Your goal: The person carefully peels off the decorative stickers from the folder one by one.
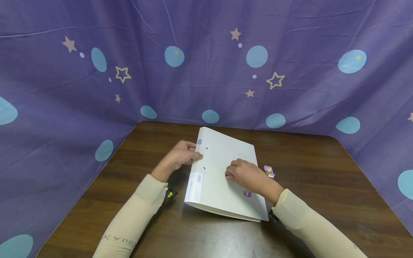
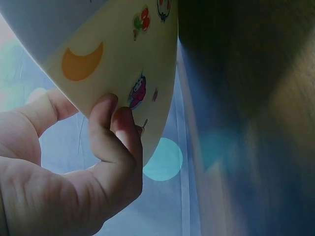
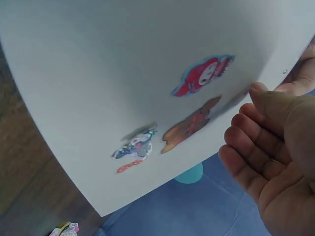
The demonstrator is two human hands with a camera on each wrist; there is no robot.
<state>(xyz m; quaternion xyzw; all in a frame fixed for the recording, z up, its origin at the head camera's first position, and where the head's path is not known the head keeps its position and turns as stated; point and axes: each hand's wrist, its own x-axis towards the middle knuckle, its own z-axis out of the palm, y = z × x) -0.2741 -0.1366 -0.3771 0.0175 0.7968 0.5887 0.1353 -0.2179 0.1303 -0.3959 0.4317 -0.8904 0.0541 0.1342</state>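
Observation:
A white ring-binder folder [image 1: 226, 186] lies slanted on the table, its spine to the left. My left hand [image 1: 182, 154] grips the spine edge, thumb on top of the cover and fingers at the side. Over the middle of the cover, my right hand [image 1: 246, 175] has its fingers curled, with a small red sticker [image 1: 226, 175] at the fingertips, mostly hidden. Stickers dot the cover: a red-hooded character [image 3: 204, 76], a brown bear [image 3: 192, 125] and a grey figure [image 3: 135, 147]. On the spine side are an orange moon [image 2: 82, 61] and cherries [image 2: 142, 22].
Shiny loose stickers [image 1: 269, 171] lie on the brown table [image 1: 322, 193] right of the folder. A black item with a yellow mark [image 1: 170, 194] is by the left wrist. A purple patterned cloth [image 1: 209, 71] hangs around the table's back and sides.

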